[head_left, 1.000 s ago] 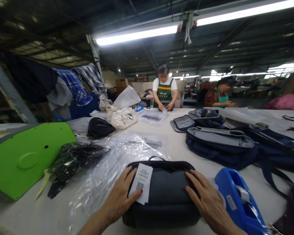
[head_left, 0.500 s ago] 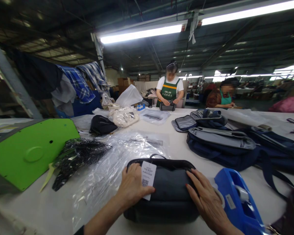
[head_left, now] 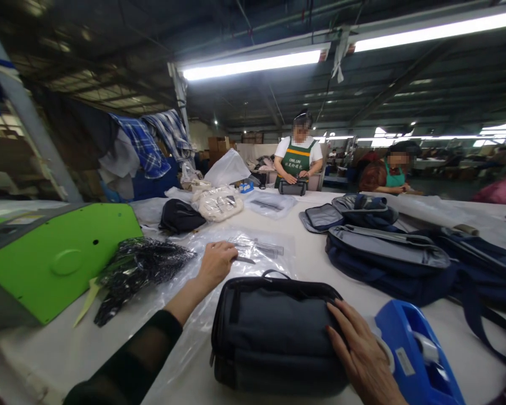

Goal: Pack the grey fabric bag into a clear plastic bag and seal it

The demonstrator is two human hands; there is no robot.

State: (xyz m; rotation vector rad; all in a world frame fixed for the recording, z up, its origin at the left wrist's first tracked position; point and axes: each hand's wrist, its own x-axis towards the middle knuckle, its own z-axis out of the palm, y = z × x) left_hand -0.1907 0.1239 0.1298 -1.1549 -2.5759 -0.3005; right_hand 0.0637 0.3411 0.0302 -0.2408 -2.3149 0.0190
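Factory hall, dim under strip lights (head_left: 259, 66); white worktop (head_left: 310, 256) across the lower half of the frame. I list the contents from my remote post.

Item: dark bag (head_left: 282, 332), lower centre, resting on the worktop, top looking closed, cord loop at its back edge.

Item: right hand (head_left: 360, 349), fingers spread, palm down, laid against the bag's right end; it steadies the bag, I judge, without gripping it.

Item: left hand (head_left: 216, 262), centre of frame, fingers curled downward over clear plastic (head_left: 263, 247) behind the bag. One thin dark strip (head_left: 247, 260) shows by the fingertips; whether it is held, and how tightly the fingers close, I cannot tell.

Condition of work: bag assembled and standing whole, as I judge. Not yet done: bag lies outside the plastic, which is spread flat beside and behind it. I would rate this an early-to-middle stage.

Also present: green machine (head_left: 67, 256), left; crumpled black plastic (head_left: 145, 273) next to it; small black bag (head_left: 180, 216) and cream bag (head_left: 219, 205), touching or nearly so, left of centre; navy bags (head_left: 379, 275), gaping, right; blue tape dispenser (head_left: 405, 337), lower right; co-worker (head_left: 297, 160), upper centre, both hands on a grey bag (head_left: 292, 188).
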